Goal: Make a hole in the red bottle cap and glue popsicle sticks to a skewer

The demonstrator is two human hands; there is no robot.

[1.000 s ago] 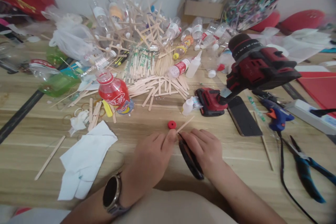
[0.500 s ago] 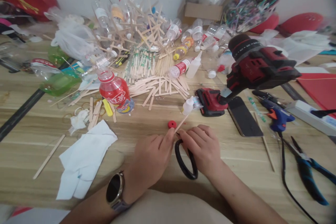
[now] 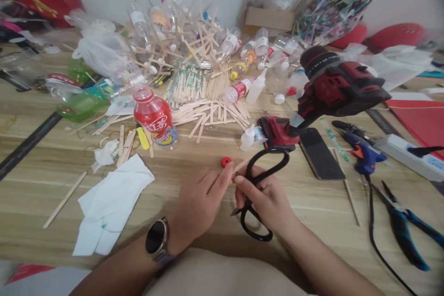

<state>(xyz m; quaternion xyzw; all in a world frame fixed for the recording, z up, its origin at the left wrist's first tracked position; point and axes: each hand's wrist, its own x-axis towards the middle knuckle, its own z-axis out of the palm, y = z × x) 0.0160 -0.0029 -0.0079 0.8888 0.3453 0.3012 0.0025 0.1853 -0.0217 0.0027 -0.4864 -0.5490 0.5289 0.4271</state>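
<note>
Pinching a wooden craft stick [image 3: 243,163], left hand [image 3: 204,199] nearly meets right hand [image 3: 265,194], curled around black-handled scissors [image 3: 247,204]. Red cap [image 3: 226,162] just past them looks holed already; stick seems unattached yet, red drink bottle [image 3: 154,120] uncapped.

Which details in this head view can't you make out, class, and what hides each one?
Wooden stick, head view: its near end, hidden by the left hand.
Scissors, head view: partly covered by the right hand.
Spool, head view: left side, behind the small white bottle.
Pliers, head view: one handle's end, cut off by the right edge.
Coloured strips, head view: too blurred to count.
</note>
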